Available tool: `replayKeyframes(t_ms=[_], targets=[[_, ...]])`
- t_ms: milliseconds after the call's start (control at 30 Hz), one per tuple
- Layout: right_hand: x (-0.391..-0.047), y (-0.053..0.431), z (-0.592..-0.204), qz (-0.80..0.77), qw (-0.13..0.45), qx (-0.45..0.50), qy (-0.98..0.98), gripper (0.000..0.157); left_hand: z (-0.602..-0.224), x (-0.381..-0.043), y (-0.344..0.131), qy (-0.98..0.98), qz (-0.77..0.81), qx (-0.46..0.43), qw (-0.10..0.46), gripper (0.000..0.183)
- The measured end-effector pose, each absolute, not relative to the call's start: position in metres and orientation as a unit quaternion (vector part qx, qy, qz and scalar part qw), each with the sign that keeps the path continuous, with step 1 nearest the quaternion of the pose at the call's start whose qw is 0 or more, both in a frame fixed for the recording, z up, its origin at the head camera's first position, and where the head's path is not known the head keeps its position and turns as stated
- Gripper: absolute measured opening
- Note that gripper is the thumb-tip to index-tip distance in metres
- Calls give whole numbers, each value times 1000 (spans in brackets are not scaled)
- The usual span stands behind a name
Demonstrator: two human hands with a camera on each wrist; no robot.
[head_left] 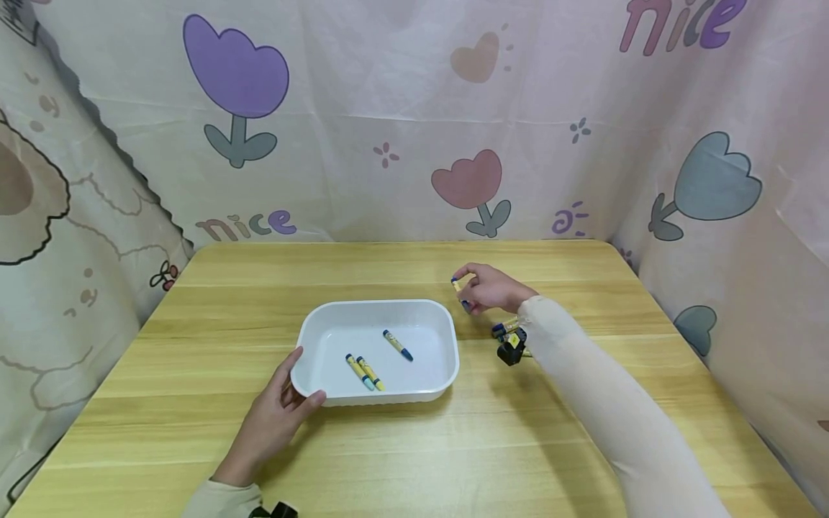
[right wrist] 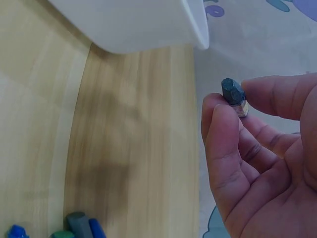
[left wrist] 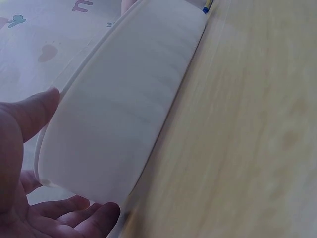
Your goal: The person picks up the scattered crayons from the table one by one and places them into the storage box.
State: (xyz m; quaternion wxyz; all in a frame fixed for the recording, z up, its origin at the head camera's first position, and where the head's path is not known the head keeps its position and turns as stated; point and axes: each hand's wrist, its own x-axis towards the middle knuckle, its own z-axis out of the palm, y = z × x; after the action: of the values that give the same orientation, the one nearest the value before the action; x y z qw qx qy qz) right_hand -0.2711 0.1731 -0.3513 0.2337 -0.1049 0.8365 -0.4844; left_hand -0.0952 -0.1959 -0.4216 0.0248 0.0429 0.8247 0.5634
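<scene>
A white plastic tray (head_left: 424, 338) sits on the wooden table, with three yellow-wrapped crayons inside: one dark-tipped crayon (head_left: 397, 345) apart, and a light-teal-tipped crayon (head_left: 359, 372) beside a yellow-tipped crayon (head_left: 370, 374). My left hand (head_left: 267, 428) holds the tray's near left corner, thumb at the rim and fingers along the outer wall (left wrist: 114, 99). Beyond the tray's far right corner, my right hand (head_left: 494, 289) pinches a crayon (head_left: 456, 285) above the table. Its dark blue-green tip shows between thumb and fingers in the right wrist view.
Several loose crayons (head_left: 504, 329) lie on the table right of the tray, partly hidden by the right wrist and its black camera (head_left: 512, 347). A patterned curtain (head_left: 363, 180) hangs behind the table (head_left: 401, 460) and along both sides.
</scene>
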Motion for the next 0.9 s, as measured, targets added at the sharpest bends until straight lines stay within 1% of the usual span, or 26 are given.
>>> replayKeyframes(t_ms=[367,600,900], targets=[[-271,156,-349,-483,244,-122,832,41,-421,-94,-195,828,560,39,21,86],[-271,143,-348,-475,243,-128,836,37,-424,-95,-195,829,557,39,18,86],[-268,125,-345,-459,251,-138,841,38,-425,-95,-196,828,559,37,20,87]])
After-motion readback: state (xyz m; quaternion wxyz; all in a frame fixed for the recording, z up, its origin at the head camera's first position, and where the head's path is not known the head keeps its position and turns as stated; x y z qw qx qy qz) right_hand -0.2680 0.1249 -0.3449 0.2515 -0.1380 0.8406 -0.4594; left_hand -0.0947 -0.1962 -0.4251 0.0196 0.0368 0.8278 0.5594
